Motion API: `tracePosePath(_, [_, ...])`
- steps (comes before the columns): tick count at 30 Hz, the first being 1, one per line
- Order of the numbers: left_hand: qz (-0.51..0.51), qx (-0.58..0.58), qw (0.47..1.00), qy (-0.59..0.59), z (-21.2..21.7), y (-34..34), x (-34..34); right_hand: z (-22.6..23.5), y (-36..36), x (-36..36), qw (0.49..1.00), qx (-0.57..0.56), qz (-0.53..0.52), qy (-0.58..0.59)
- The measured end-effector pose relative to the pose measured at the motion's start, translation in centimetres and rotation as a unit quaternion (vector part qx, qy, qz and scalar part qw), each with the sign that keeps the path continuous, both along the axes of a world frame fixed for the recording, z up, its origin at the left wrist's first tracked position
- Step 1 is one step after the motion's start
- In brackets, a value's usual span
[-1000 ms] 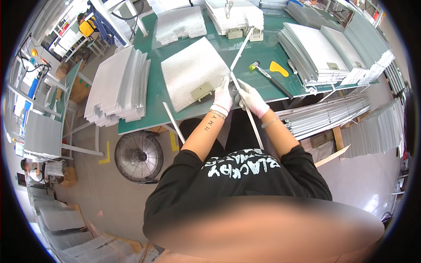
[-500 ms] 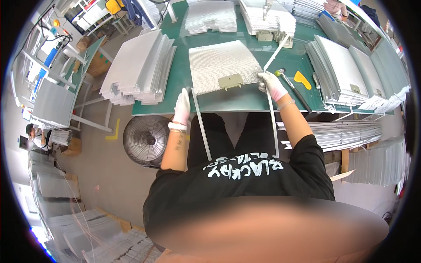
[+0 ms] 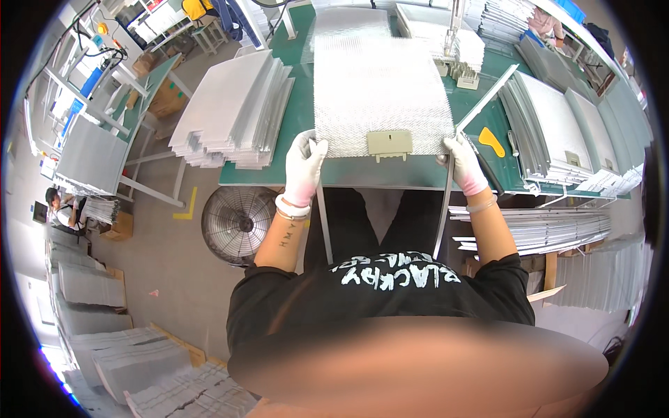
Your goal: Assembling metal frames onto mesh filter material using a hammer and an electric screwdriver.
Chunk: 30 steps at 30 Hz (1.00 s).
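Observation:
A silvery mesh panel is held up in front of me, its near edge close to the front edge of the green table. A beige plastic clip sits on that near edge, right of its middle. My gloved left hand is closed on the panel's near left corner. My gloved right hand is closed at the near right corner, where the metal frame strips meet. One strip slants away to the far right; others run down toward my lap. The fingertips are partly hidden.
Stacked panels lie on the table at left, with more stacks at right. A yellow scraper and a hammer lie right of my hand. A fan stands below the left side; bundled strips lie below right.
The mesh panel has been lifted and tilted up, and appears larger. My left hand has gone from flat beside the frame to gripping the panel's corner. My right hand moved slightly right and down.

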<state>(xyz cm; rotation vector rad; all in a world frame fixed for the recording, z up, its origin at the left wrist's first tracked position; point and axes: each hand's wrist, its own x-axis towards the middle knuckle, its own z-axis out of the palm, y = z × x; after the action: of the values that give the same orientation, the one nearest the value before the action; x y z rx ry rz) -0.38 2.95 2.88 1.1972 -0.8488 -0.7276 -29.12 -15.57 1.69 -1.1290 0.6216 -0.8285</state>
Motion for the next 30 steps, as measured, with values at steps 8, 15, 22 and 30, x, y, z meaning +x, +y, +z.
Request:
tracePosePath(8, [0.029,-0.101,0.988,-0.11,2.9,9.5,-1.5,3.2,4.5,0.5,0.989,-0.106,0.053,-0.091])
tracePosePath(15, [0.167,-0.27,0.945,-0.074,10.1,5.1,0.6,14.1,3.8,3.6,0.943,-0.324,-0.065,-0.04])
tracePosePath(22, [0.008,-0.224,0.967,-0.119,13.6,-4.7,4.2,16.0,-1.8,5.8,0.884,-0.378,-0.269,-0.052])
tracePosePath(30, [0.056,-0.212,0.974,-0.064,10.5,-7.7,2.5,11.7,-4.0,5.3,0.875,-0.384,-0.295,-0.013])
